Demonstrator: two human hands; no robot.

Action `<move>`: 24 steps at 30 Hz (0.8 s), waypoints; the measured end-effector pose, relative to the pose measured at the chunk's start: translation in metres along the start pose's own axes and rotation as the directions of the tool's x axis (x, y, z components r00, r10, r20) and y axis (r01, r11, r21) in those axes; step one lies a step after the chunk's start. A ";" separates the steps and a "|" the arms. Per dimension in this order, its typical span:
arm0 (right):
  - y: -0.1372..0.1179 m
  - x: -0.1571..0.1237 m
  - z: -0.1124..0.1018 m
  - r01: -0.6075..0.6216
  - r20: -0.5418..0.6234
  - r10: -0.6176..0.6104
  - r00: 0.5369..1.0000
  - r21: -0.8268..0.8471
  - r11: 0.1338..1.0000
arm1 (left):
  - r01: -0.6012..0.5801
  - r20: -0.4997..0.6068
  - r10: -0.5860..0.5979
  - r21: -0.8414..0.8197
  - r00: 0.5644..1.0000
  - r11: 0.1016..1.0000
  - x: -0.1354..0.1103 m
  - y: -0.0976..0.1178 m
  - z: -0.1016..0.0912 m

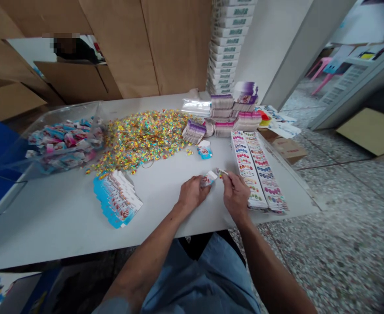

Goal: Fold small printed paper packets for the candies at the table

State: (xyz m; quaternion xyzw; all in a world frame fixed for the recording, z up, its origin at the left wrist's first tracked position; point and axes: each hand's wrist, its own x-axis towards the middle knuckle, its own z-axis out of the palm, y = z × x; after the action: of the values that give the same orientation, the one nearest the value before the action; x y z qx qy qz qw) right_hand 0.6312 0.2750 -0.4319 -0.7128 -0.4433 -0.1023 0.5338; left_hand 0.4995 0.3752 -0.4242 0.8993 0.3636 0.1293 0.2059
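Note:
My left hand [192, 192] is closed on a small clear packet with a printed card [209, 178], held just above the white table [64, 218]. My right hand [235, 194] pinches the packet's right end, where a small light piece [223, 172] sticks out. A fanned stack of blue printed cards [117, 198] lies to the left of my hands. Two long sheets of coloured stickers [257, 170] lie right beside my right hand. One finished-looking packet [205, 150] rests farther back.
A large heap of small colourful pieces [142, 135] covers the table's middle. A clear bag of filled packets [61, 141] sits at the left. Bundled purple cards [224, 115] and a tall stack of white boxes [228, 43] stand at the back. Cardboard boxes line the wall.

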 end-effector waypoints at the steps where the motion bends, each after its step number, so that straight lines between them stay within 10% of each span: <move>1: 0.002 -0.001 0.003 0.005 0.016 -0.005 1.000 0.018 1.000 | -0.037 -0.044 0.035 -0.041 0.998 0.998 -0.006 -0.002 0.004; 8: -0.001 -0.014 0.006 -0.082 0.119 0.065 0.991 0.145 0.986 | -0.129 -0.240 0.106 -0.080 0.965 0.988 -0.035 -0.015 0.024; 14: 0.001 0.000 -0.016 -0.270 0.438 0.195 0.878 0.115 0.956 | -0.237 -0.253 0.205 -0.102 0.945 0.966 -0.037 -0.020 0.026; 18: 0.006 0.010 -0.021 -0.238 0.501 0.175 0.848 0.065 0.969 | -0.290 -0.223 0.258 -0.125 0.940 0.949 -0.037 -0.022 0.027; 24: 0.004 0.004 -0.010 0.022 0.390 -0.060 0.919 0.101 0.995 | -0.248 -0.175 0.215 -0.202 0.961 0.947 -0.044 -0.024 0.022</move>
State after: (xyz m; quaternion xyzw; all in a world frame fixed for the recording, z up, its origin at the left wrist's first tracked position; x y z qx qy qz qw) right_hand 0.6395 0.2684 -0.4283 -0.6834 -0.5603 0.0522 0.4651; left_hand 0.4630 0.3537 -0.4579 0.8948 0.2531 0.2598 0.2604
